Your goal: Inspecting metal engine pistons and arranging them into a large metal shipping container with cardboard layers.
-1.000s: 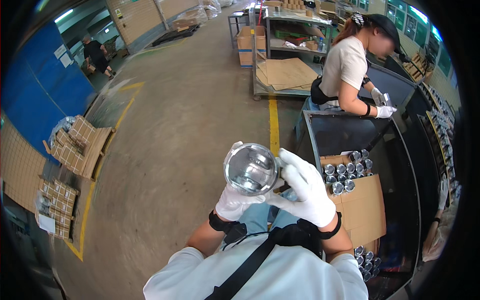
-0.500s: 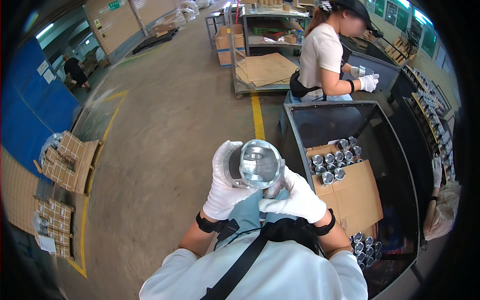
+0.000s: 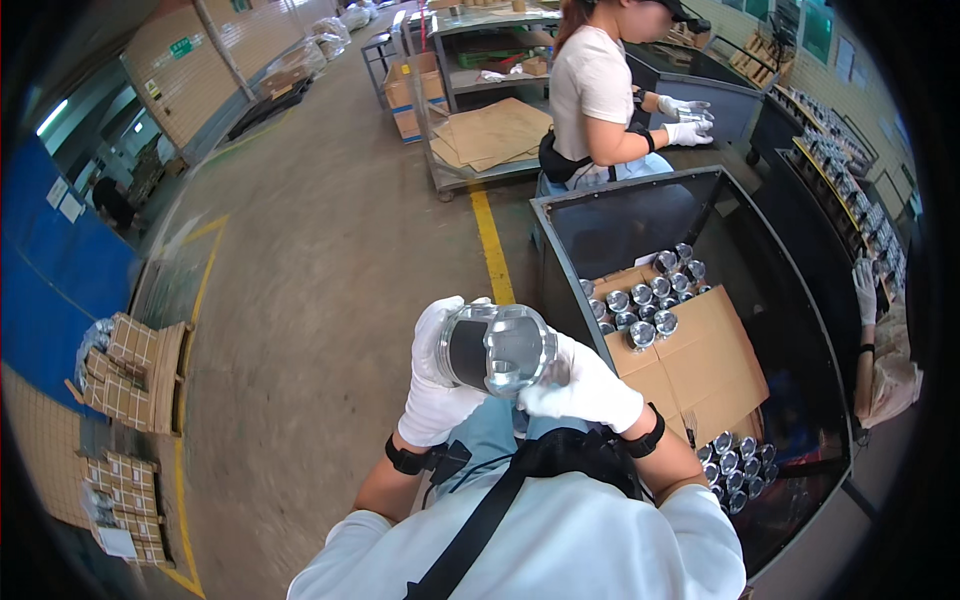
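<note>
I hold a shiny metal piston in front of my chest with both white-gloved hands. My left hand wraps its left side and underside. My right hand grips it from the right, fingers on its crown. The piston lies tilted, its dark skirt facing left and its bright top facing right. To my right, a black metal bin holds a cardboard sheet with several similar pistons standing on it, and more pistons lie lower in the bin.
A person in a white shirt works with gloved hands at another bin ahead. A cart with flat cardboard stands beyond a yellow floor line. Stacked cartons sit on my left. Another gloved hand shows at the right edge.
The piston has been turned from facing up at me to lying on its side. My view has swung right, bringing the bin closer.
</note>
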Demonstrator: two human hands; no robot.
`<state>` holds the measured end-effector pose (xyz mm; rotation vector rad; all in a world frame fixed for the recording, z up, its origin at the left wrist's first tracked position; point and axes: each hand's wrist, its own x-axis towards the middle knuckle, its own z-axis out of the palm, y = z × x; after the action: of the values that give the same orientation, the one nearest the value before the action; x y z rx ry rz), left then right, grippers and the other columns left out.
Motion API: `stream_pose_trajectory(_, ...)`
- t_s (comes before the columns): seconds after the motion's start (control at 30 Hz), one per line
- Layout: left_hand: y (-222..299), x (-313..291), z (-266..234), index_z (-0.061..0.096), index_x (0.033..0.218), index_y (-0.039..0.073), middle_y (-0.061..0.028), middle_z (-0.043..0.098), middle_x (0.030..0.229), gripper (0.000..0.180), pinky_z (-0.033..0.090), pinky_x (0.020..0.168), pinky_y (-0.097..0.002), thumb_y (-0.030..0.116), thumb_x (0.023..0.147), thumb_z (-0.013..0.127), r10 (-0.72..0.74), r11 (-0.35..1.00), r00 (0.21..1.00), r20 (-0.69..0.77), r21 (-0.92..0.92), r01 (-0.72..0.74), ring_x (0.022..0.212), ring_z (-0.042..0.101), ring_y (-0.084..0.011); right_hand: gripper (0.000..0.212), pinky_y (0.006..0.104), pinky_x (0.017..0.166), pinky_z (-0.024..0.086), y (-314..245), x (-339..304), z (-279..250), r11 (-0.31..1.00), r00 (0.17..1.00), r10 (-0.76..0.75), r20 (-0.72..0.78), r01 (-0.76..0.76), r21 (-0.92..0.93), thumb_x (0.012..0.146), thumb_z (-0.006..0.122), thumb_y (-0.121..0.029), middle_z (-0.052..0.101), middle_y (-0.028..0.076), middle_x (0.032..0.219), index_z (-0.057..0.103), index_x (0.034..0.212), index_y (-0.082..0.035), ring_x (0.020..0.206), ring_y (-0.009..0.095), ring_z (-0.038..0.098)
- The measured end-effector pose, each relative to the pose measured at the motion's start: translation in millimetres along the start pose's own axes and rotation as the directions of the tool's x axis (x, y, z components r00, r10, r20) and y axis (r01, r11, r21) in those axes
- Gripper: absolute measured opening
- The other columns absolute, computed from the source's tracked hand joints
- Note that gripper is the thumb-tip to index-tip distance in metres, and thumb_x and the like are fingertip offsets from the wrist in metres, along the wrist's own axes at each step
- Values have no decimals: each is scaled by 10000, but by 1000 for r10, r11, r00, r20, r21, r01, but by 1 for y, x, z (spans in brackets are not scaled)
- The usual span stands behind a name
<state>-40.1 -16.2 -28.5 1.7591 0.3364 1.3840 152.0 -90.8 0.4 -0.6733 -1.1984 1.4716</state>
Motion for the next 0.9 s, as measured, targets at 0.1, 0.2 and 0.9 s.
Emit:
stream_pose_trajectory(0.1,-7,3,12,293,1472,135,-116,394,1462,1056,468,1065,-426,-98,604,847,120,992,991,65,17,-121,1295,527,-303,509,225,577,531,-13,-4,2,966,950,258,-175,-248,77,927,679,-195,676,46,991,495,1375,-35,693,65,627)
stream_pose_trajectory(0.2,-4,4,18,281,1492,100,-149,364,1479,980,460,1065,-403,-102,675,782,-43,982,978,203,188,4,1289,524,-296,304,220,495,507,17,-14,-24,982,956,159,-246,-128,139,978,582,-223,688,77,862,586,1195,-9,614,109,640)
stream_pose_trajectory(0.9,23,-35,-63,688,850,3,-97,597,783,236,431,599,-307,131,717,836,-160,862,888,431,-376,338,694,577,-207,217,301,345,410,168,-388,-280,793,-253,384,-888,-401,458,944,525,-191,638,108,606,670,882,-41,422,188,588)
